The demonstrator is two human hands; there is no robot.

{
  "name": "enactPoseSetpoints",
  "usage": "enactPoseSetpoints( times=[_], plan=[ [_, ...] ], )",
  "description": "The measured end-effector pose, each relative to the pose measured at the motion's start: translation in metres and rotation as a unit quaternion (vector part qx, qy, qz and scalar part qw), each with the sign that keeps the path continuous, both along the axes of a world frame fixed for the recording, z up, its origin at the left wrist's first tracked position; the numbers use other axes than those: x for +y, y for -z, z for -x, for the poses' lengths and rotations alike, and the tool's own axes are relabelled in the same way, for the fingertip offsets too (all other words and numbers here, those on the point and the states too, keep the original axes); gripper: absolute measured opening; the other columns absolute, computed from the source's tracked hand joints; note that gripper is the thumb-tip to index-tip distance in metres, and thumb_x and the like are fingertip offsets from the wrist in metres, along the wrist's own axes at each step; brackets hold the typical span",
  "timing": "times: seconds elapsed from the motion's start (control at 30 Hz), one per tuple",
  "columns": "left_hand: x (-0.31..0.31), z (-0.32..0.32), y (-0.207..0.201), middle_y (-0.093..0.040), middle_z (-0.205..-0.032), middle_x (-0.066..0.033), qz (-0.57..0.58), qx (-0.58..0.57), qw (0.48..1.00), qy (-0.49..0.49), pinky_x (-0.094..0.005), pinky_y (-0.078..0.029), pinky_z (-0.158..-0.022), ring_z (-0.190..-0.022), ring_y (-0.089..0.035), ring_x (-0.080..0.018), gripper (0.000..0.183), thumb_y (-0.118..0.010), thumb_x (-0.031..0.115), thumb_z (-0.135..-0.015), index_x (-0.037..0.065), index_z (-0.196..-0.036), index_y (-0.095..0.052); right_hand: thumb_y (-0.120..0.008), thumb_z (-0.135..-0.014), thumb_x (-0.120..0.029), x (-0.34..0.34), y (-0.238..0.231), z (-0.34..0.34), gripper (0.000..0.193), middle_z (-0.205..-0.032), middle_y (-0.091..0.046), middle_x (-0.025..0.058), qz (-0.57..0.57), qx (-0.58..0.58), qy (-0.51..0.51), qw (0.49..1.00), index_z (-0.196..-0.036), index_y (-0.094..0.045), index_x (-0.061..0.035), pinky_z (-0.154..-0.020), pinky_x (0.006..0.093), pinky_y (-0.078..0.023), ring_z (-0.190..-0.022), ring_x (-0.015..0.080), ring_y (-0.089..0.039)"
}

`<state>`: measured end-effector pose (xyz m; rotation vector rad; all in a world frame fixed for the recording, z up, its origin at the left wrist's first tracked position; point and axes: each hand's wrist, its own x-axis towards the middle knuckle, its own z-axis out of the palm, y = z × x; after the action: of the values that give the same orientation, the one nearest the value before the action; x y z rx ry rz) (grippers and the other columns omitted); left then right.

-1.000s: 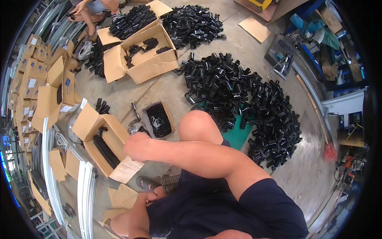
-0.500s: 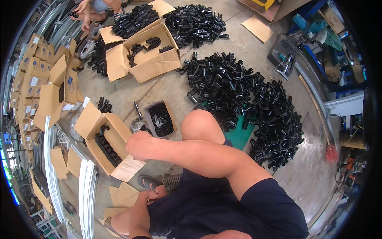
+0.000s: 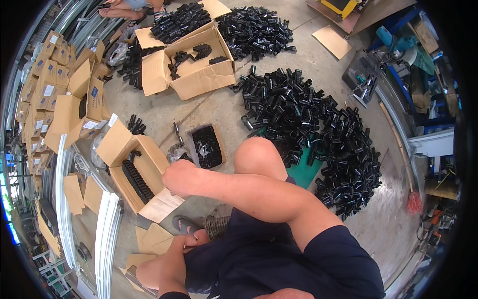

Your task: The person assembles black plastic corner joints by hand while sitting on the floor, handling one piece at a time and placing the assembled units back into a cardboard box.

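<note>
My right hand (image 3: pixel 180 178) is over the right edge of an open cardboard box (image 3: pixel 158 158), its back toward me. The fingers curl under and look closed; what they hold, if anything, is hidden. Inside the box a row of black tubular fittings (image 3: pixel 137 183) lies stacked along the left side, with another black piece at the far end. My left hand (image 3: pixel 190 241) rests low beside my leg and sandaled foot, its fingers mostly hidden. Just beyond the right hand are a clear plastic bag (image 3: pixel 177 151) and a small box of black bits (image 3: pixel 207 146).
Large heaps of black fittings (image 3: pixel 294 104) spread to the right, partly over a green sheet (image 3: pixel 304 172). A bigger open carton (image 3: pixel 204 82) stands ahead. Stacked cartons (image 3: pixel 50 89) and white metal profiles (image 3: pixel 107 219) line the left. Another person (image 3: pixel 124 12) sits at far left.
The whole view has shifted slightly, so most floor items sit a little further right. My right hand stays by the box edge. The other person's raised hands have mostly left the view.
</note>
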<state>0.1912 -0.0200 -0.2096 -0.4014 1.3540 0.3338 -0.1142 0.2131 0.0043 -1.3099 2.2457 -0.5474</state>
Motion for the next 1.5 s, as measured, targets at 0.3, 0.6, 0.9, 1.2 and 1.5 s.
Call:
enactPoseSetpoints(
  times=[0.3,0.6,0.9,1.2,1.5],
  plan=[
    [-0.002,0.001,0.003,-0.071,-0.078,-0.0086,0.002,-0.003,1.0,-0.002,-0.0303,-0.052,-0.054,-0.059,-0.064,-0.0164,0.05,-0.077,0.052,-0.084,0.003,-0.089,-0.072,-0.073,-0.078,-0.019,0.001,-0.002,0.0,0.021,-0.093,-0.077,0.0122,-0.002,0.005,-0.005,1.0,-0.094,-0.08,-0.0065,-0.073,0.0404,-0.06,-0.088,0.0281,-0.075],
    [-0.005,0.001,0.001,-0.071,-0.078,-0.009,0.008,-0.008,1.0,-0.009,-0.0307,-0.053,-0.055,-0.06,-0.065,-0.0169,0.052,-0.077,0.054,-0.084,0.003,-0.09,-0.073,-0.078,-0.079,-0.028,0.003,-0.004,-0.001,0.027,-0.09,-0.076,0.0137,0.019,0.002,-0.008,1.0,-0.093,-0.078,-0.0054,-0.074,0.041,-0.059,-0.088,0.0297,-0.075],
    [-0.019,-0.009,0.017,-0.072,-0.079,-0.0095,0.017,-0.001,1.0,-0.022,-0.0311,-0.054,-0.056,-0.061,-0.065,-0.0174,0.054,-0.078,0.056,-0.083,0.003,-0.092,-0.073,-0.08,-0.08,-0.032,0.005,-0.005,0.0,0.035,-0.091,-0.075,0.0178,0.018,-0.007,-0.017,1.0,-0.097,-0.075,-0.0017,-0.078,0.0429,-0.059,-0.09,0.0343,-0.074],
    [0.012,0.025,-0.018,-0.072,-0.106,-0.0123,0.016,-0.086,0.996,-0.03,-0.0377,-0.055,-0.078,-0.093,-0.068,-0.0215,0.083,-0.081,0.068,-0.072,0.002,-0.12,-0.069,-0.078,-0.081,-0.03,0.007,-0.001,0.001,0.031,-0.092,-0.076,0.0159,0.012,-0.011,-0.017,1.0,-0.096,-0.076,-0.004,-0.078,0.0416,-0.059,-0.091,0.0321,-0.074],
    [-0.018,-0.001,0.014,-0.067,-0.083,-0.0049,0.043,-0.072,0.996,0.018,-0.034,-0.049,-0.062,-0.071,-0.061,-0.0167,0.074,-0.071,0.081,-0.072,0.009,-0.088,-0.076,-0.08,-0.079,-0.031,0.005,-0.004,-0.001,0.032,-0.089,-0.076,0.0166,0.033,0.001,-0.021,0.999,-0.094,-0.076,-0.003,-0.075,0.042,-0.06,-0.087,0.0318,-0.075]
  ],
)
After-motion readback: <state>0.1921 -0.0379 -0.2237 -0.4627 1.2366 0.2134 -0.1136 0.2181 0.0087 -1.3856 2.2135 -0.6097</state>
